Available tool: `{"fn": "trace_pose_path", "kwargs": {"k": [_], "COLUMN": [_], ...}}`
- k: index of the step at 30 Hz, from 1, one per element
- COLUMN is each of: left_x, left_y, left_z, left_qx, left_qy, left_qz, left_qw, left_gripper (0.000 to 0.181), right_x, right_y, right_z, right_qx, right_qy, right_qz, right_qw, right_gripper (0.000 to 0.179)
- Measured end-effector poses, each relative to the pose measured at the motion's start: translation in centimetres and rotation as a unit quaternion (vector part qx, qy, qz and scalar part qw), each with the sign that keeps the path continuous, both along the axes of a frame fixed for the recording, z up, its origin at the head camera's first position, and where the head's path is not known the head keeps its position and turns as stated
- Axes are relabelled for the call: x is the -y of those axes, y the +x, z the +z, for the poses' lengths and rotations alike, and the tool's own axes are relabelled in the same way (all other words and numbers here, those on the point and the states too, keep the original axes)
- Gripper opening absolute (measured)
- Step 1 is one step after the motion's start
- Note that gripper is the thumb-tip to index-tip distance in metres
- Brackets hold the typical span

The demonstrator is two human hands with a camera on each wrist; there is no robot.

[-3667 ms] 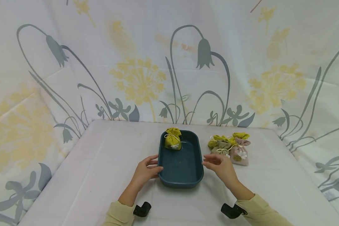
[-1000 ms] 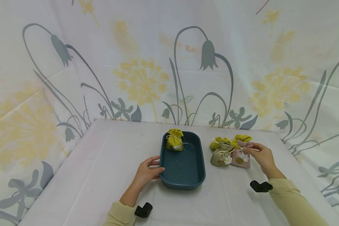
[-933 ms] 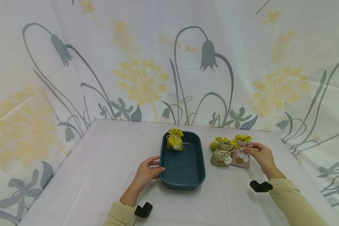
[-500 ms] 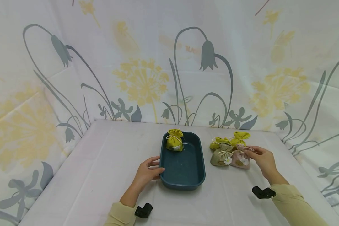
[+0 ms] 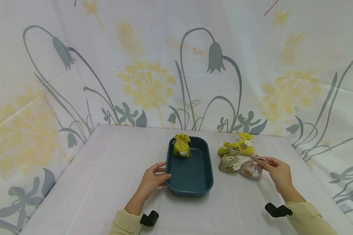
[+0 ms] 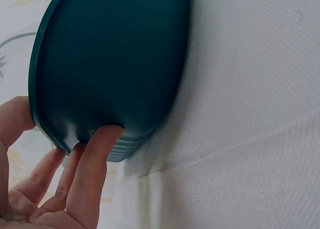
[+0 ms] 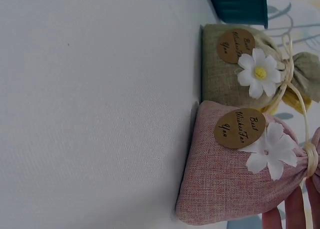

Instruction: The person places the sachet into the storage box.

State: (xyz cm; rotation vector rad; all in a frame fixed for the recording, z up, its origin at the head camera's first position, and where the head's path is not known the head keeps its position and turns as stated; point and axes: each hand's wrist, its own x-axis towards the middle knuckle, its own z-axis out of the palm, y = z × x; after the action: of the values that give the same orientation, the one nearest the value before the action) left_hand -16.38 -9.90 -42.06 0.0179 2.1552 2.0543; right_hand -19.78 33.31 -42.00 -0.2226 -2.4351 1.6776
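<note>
My left hand (image 5: 153, 176) holds the left side of a dark teal plastic tub (image 5: 191, 178), thumb at the rim. In the left wrist view the other fingers (image 6: 92, 174) lie against its outer wall. A yellow-green drawstring pouch (image 5: 180, 146) sits inside at the far left. My right hand (image 5: 277, 171) pinches the gathered neck of a pink drawstring pouch (image 5: 251, 169), which leans toward that hand. A round tag and a white flower on the pink pouch (image 7: 230, 179) show in the right wrist view, where only some fingertips appear.
Left of the pink pouch stands a grey-green pouch (image 5: 227, 164) with a white flower. Behind are two yellow-green pouches, one upright (image 5: 247, 147) and one partly hidden (image 5: 225, 149). The white-covered table (image 5: 106, 182) meets a flower-printed curtain (image 5: 147, 81) at the back.
My right hand has left the tub's right side, reached the pink pouch and drawn it toward me, tilting it. The yellow-green pouch behind now shows its flower. My left hand stays at the tub.
</note>
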Motion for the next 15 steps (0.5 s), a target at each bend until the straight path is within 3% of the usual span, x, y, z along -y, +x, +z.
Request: {"fn": "trace_pose_path", "kwargs": {"k": [5,9,15], "left_x": [0.0,0.0,0.0], "left_y": [0.0,0.0,0.0], "left_z": [0.0,0.0,0.1], "left_qx": [-0.001,-0.001,0.0], "left_qy": [-0.003,-0.005,-0.007], "left_qz": [0.001,0.002,0.003], "left_qw": [1.0,1.0,1.0], "left_gripper": [0.055,0.055,0.054], "right_x": [-0.2,-1.3,-2.7], "right_y": [0.5,0.1,-0.3], "right_z": [-0.6,-2.6,-5.5], "right_qx": [0.01,0.015,-0.013], "right_qy": [-0.023,-0.037,-0.055], "right_qz": [-0.016,-0.017,-0.017], "right_qw": [0.9996,0.9991,0.9982], "right_gripper": [0.024,0.033,0.041]}}
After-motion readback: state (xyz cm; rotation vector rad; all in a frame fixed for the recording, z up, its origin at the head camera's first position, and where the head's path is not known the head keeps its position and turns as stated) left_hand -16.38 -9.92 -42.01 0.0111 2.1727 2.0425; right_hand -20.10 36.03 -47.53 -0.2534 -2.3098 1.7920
